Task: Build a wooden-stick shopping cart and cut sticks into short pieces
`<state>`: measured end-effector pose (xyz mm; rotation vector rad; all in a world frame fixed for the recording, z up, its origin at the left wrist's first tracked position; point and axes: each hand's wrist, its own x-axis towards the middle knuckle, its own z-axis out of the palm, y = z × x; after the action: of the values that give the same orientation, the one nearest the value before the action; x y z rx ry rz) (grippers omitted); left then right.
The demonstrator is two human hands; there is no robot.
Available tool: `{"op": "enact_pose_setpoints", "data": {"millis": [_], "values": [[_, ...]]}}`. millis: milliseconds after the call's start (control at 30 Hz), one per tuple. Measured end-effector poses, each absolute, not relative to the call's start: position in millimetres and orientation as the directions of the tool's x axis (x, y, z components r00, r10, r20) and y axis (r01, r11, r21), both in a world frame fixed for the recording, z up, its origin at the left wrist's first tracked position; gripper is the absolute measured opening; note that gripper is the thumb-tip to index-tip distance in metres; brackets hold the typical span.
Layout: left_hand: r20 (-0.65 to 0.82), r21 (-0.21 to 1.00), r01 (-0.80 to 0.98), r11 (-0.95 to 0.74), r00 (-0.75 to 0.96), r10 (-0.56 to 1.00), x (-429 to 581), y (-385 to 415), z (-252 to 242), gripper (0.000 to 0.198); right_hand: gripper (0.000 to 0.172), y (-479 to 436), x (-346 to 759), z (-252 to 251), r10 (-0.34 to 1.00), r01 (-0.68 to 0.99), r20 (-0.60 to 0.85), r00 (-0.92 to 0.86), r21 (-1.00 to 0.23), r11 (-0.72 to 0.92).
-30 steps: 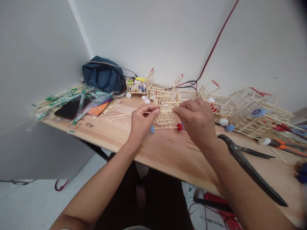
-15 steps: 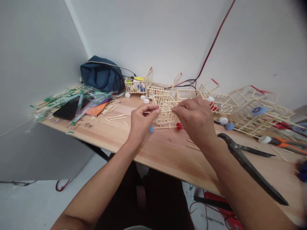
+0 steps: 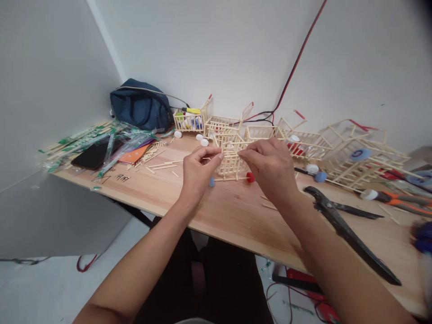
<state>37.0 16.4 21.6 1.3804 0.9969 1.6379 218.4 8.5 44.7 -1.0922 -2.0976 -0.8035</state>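
A small cart built of pale wooden sticks (image 3: 230, 158) stands on the wooden table (image 3: 236, 216), with a red cap wheel (image 3: 250, 177) and a blue cap wheel (image 3: 212, 182) on its axle. My left hand (image 3: 197, 172) pinches the cart's near top rail from the left, fingers closed. Fingers closed as well, my right hand (image 3: 270, 168) pinches the same rail from the right. The cart's lower right side is hidden behind my right hand.
Several more stick carts (image 3: 303, 144) line the wall. A blue bag (image 3: 141, 108), a black phone (image 3: 92, 154), wrapped chopsticks (image 3: 87, 141) and loose sticks (image 3: 162, 164) lie at the left. Black shears (image 3: 344, 229) and orange-handled pliers (image 3: 401, 200) lie at the right. A red cable (image 3: 293, 72) runs up the wall.
Both hands keep pinching the cart's top rail with only a slight shift. The view has drifted a little, so everything sits a bit higher and further left.
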Motion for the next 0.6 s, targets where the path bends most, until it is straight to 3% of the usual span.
{"op": "enact_pose_setpoints", "data": {"millis": [267, 600], "values": [[0.385, 0.915, -0.072, -0.396, -0.13, 0.914, 37.7, 16.5, 21.1, 0.012, 0.019, 9.8, 218.4, 41.9, 0.455, 0.846, 0.777, -0.435, 0.18, 0.502], [0.401, 0.91, -0.042, -0.412, -0.153, 0.903, 38.3, 17.6, 20.7, 0.011, 0.02, 11.7, 211.3, 37.6, 0.476, 0.816, 0.794, -0.379, 0.043, 0.577]]}}
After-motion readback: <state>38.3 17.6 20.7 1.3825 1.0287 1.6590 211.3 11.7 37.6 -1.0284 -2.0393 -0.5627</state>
